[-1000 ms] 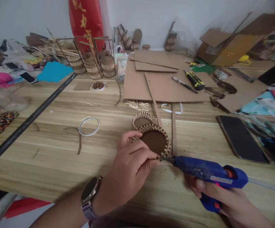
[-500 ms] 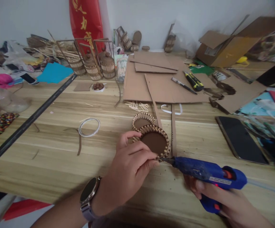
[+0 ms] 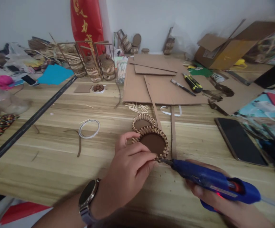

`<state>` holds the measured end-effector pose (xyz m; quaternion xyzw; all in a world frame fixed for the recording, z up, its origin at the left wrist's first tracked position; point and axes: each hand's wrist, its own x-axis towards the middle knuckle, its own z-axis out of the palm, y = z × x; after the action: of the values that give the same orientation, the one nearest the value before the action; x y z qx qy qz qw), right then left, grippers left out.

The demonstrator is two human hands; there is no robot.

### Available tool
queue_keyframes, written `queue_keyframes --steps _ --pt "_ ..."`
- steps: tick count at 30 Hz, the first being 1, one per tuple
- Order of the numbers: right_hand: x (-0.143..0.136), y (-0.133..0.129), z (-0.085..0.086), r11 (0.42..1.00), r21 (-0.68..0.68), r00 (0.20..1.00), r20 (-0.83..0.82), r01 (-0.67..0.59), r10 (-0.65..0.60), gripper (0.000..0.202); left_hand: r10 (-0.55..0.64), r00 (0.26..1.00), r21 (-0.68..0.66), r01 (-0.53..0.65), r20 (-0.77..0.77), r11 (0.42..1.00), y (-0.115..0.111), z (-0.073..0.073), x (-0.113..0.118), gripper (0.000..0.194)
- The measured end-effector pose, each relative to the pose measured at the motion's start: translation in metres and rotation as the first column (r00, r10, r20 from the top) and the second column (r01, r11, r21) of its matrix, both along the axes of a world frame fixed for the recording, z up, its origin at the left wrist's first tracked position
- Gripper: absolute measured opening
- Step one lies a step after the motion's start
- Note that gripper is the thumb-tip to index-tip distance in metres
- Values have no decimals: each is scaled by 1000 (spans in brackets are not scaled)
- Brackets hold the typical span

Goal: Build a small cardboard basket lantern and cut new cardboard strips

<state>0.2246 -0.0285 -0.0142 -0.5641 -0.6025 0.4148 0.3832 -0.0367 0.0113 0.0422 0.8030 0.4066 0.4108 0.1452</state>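
Note:
My left hand (image 3: 134,164) pinches the near left rim of a small round basket (image 3: 155,143), which has a brown base and a wall of short wooden sticks. The pinched spot is hidden by the fingertips. In my right hand (image 3: 215,198) is a blue hot glue gun (image 3: 206,175) with a red light showing. Its dark nozzle meets or nearly meets the basket's near edge beside my left fingertips. A second stick-walled basket (image 3: 143,122) sits just behind the first. Cut wooden sticks (image 3: 137,107) lie loose beyond it.
Cardboard sheets (image 3: 156,88) bear a pen (image 3: 182,87) and a yellow-black utility knife (image 3: 192,83). A phone (image 3: 240,141) lies to the right. At left are a tape ring (image 3: 89,129) and a bowl of brown balls (image 3: 98,88). Finished handled baskets (image 3: 93,68) stand behind.
The glue gun's rear end has swung right and slightly down, while its nozzle stays at the basket's near edge. My left hand keeps its pinch with hardly any shift.

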Motion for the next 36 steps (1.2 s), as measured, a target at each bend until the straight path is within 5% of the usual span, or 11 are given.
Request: queue_keyframes --steps 4,7,11,15,25,31,36 --pt "-7 1 14 979 202 996 85 22 -40 39 -5 1000 -11 5 24 1000 -2 2 1 5" --pt "-17 11 38 956 216 969 191 -199 159 13 -3 999 -16 3 36 1000 -3 4 1 5" --pt "-27 20 58 861 282 883 340 -423 323 22 3 999 -34 -2 34 999 -5 6 0 6" --pt "-21 19 57 828 344 874 370 -443 313 20 4 997 -74 2 72 997 -7 7 -2 9" --pt "-11 21 62 927 246 949 206 -285 237 29 70 988 -127 -53 134 990 -8 0 -3 4" --pt "-7 35 62 856 260 893 183 -447 411 16 88 986 -198 -59 140 978 -7 2 -3 10" --pt "-2 38 50 870 219 897 115 -442 427 14 82 987 -207 -52 137 977 -6 2 -3 11"
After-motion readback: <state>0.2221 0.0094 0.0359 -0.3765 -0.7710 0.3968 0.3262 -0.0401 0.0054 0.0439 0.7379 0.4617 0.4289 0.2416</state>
